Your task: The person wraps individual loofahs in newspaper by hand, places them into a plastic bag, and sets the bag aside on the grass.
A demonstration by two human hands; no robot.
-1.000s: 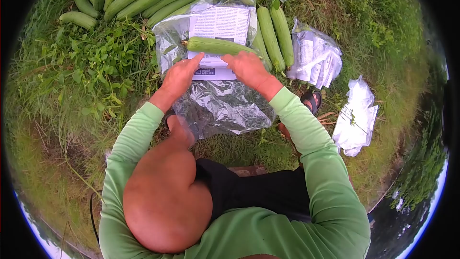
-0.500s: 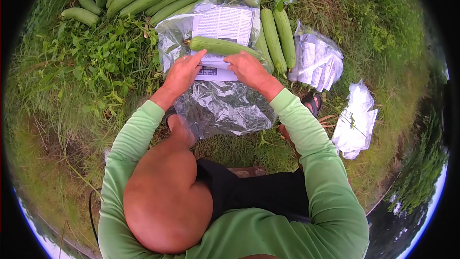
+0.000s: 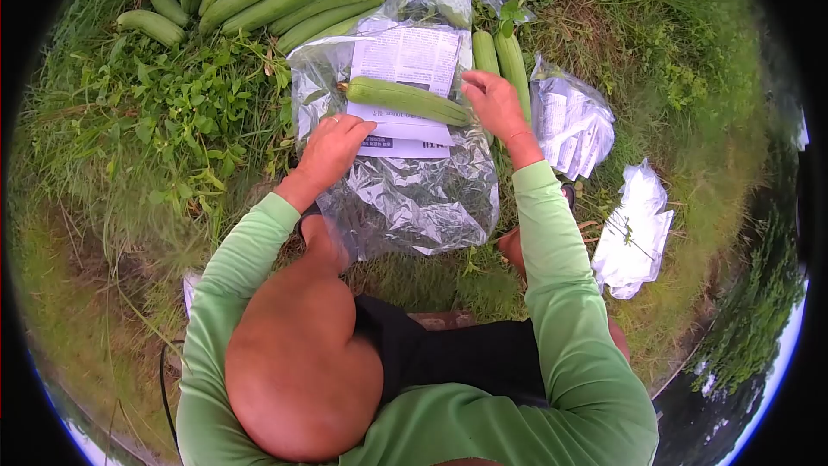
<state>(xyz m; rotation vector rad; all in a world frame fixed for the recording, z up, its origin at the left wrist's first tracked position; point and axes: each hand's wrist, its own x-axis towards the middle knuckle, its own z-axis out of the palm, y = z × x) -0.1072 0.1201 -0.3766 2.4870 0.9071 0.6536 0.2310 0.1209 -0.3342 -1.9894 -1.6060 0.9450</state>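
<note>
Gourd (image 3: pixel 410 103) is laid on paper (image 3: pixel 405 50); left hand (image 3: pixel 331 148) is placed at the paper's near-left corner, right hand (image 3: pixel 500 108) beside its right edge. Neither grip can be determined.

a green gourd (image 3: pixel 407 102) lies across printed paper (image 3: pixel 405 52) amid clear plastic (image 3: pixel 414 203), the left hand (image 3: pixel 335 148) at the paper's left edge, the right hand (image 3: pixel 500 110) by the gourd's right end.

Left forearm (image 3: pixel 246 246) and right forearm (image 3: pixel 552 246) reach forward, well apart; the left hand (image 3: pixel 335 147) is palm down, fingers pointing inward; the right hand (image 3: pixel 498 108), farther forward, has loosely curled fingers
</note>
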